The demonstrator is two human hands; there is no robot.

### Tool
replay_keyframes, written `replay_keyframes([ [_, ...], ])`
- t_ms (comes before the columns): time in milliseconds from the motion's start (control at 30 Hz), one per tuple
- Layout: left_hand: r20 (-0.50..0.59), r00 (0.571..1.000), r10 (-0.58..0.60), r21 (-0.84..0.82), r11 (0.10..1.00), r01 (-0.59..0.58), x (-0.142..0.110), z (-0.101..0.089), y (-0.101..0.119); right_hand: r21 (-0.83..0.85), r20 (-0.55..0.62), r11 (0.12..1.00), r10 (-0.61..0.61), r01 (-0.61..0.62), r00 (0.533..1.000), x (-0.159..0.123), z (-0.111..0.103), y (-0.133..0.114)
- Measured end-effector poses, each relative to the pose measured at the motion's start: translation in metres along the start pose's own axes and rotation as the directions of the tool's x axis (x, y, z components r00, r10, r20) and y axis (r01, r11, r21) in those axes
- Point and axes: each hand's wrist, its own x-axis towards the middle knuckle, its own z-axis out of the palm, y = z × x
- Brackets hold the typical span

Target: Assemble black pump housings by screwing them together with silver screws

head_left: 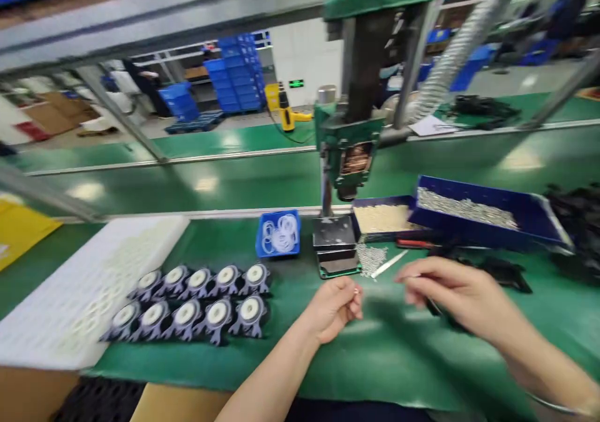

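Small metal part (357, 291): pinched at the fingertips of the left hand (334, 308), low over the green mat (375, 347), just in front of the press.
Green mat: covered the bench under both hands.
White tray (89, 278): lay at the mat's left edge.
Blue bin (487, 217): held silvery pieces, right of the press.
Press (349, 159): stood upright behind the hands, its black base plate (334, 242) in front.
Round assemblies (201, 300): two rows, left of the left hand.
Right hand (452, 294): blurred, fingers curled together; whether it held anything could not be told.
Small blue box (279, 233): held white rings.
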Motion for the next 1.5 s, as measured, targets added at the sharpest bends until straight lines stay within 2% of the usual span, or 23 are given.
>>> replay_keyframes([
  [100,0.001,1.0,-0.001,-0.041,0.999,0.001,-0.006,-0.008,0.004,0.187,0.144,0.979,0.051,-0.078,0.988,0.012,0.046,0.016],
  [167,-0.018,1.0,0.008,-0.06,0.998,-0.009,-0.011,-0.013,0.004,0.312,0.163,0.943,0.069,-0.118,0.984,0.02,0.071,0.023],
  [267,-0.056,0.998,0.024,-0.083,0.996,-0.029,-0.014,-0.018,0.005,0.418,0.197,0.89,0.106,-0.181,0.975,0.024,0.089,0.027],
  [467,-0.075,0.997,0.029,-0.115,0.993,-0.038,-0.011,-0.016,0.005,0.414,0.243,0.879,0.145,-0.238,0.959,0.025,0.095,0.032],
  [733,-0.111,0.994,0.022,-0.145,0.989,-0.039,-0.011,-0.019,0.007,0.49,0.232,0.841,0.129,-0.23,0.964,0.024,0.096,0.039],
  [900,-0.077,0.996,0.045,-0.183,0.981,-0.058,-0.012,-0.019,0.006,0.545,0.229,0.794,0.17,-0.271,0.958,0.025,0.095,0.038],
  [1000,-0.076,0.996,0.043,-0.16,0.986,-0.055,-0.012,-0.019,0.006,0.594,0.181,0.774,0.14,-0.222,0.973,0.025,0.096,0.036],
  [1133,-0.115,0.993,0.01,-0.164,0.986,-0.029,-0.012,-0.02,0.004,0.56,0.035,0.82,0.116,-0.116,0.993,0.023,0.097,0.034],
  [1267,-0.071,0.997,0.01,-0.176,0.984,-0.022,-0.011,-0.021,0.001,0.544,0.046,0.827,0.137,-0.14,0.99,0.02,0.103,0.036],
  [1367,-0.079,0.997,0.0,-0.193,0.981,-0.016,-0.011,-0.021,0.001,0.469,-0.015,0.878,0.118,-0.097,0.993,0.017,0.108,0.038],
  [1500,-0.12,0.992,-0.023,-0.242,0.97,-0.007,-0.012,-0.022,0.003,0.329,-0.135,0.944,0.013,0.033,0.991,0.017,0.112,0.039],
])
